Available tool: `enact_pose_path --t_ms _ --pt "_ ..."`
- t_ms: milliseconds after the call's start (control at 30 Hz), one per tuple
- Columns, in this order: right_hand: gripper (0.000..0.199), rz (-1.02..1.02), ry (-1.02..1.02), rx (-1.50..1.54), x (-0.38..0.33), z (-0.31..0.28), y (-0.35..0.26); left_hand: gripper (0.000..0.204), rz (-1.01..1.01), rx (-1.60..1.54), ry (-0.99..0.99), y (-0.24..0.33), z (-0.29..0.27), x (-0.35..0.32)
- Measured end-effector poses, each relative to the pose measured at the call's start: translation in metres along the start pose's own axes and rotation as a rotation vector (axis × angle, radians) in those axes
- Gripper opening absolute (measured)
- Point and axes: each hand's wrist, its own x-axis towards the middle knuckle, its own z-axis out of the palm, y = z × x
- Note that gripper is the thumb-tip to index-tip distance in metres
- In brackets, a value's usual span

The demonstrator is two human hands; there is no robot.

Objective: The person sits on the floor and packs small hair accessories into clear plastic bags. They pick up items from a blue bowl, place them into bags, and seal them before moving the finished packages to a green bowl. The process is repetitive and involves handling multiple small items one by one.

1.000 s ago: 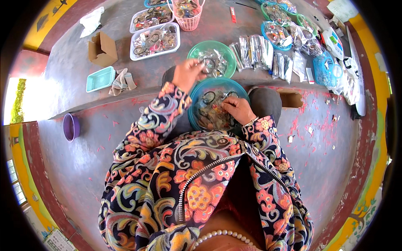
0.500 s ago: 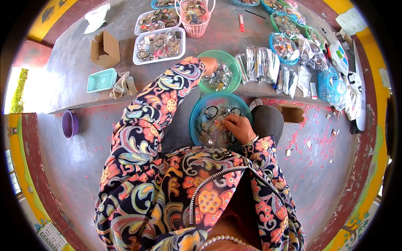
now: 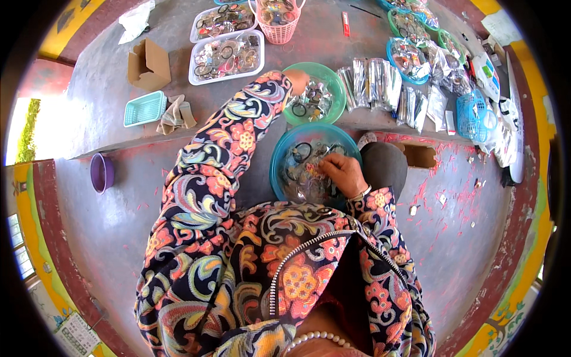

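Observation:
A green basin point(image 3: 338, 89) on the raised ledge holds small packets in clear plastic, some with dark rings. My left hand point(image 3: 297, 80) is at its left side, with the wrist over the rim; its fingers are too small and hidden to read. Closer to me, a teal basin point(image 3: 276, 160) rests between my knees, filled with similar clear packets and black hair ties. My right hand point(image 3: 347, 174) is inside its right part, thumb and fingers pinched together at the packets. What the pinch holds cannot be made out.
White trays point(image 3: 259, 70) of packets and a pink basket point(image 3: 278, 31) stand at the back. Bundled plastic sleeves point(image 3: 376, 83) lie right of the green basin. A cardboard box point(image 3: 148, 65), a mint tray point(image 3: 144, 109) and a purple bucket point(image 3: 102, 174) are left. Red scraps litter the floor.
My left hand has shifted slightly up and left toward the green basin's rim. My right hand stays pinched in the teal basin. The whole view has shifted a little.

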Motion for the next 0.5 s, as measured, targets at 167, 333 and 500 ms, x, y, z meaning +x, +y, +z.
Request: enact_pose_path --t_ms 167,333,500 --pt "0.018 0.058 0.368 0.328 0.008 -0.012 0.005 0.021 0.068 -0.316 0.249 0.035 -0.030 -0.048" --pt "0.019 0.031 0.577 0.606 0.009 -0.026 0.008 0.021 0.111 -0.421 0.144 0.084 -0.034 -0.106" --pt "0.019 0.040 0.532 0.618 0.014 -0.028 0.012 0.028 0.226 -0.326 -0.002 0.101 0.011 -0.124"
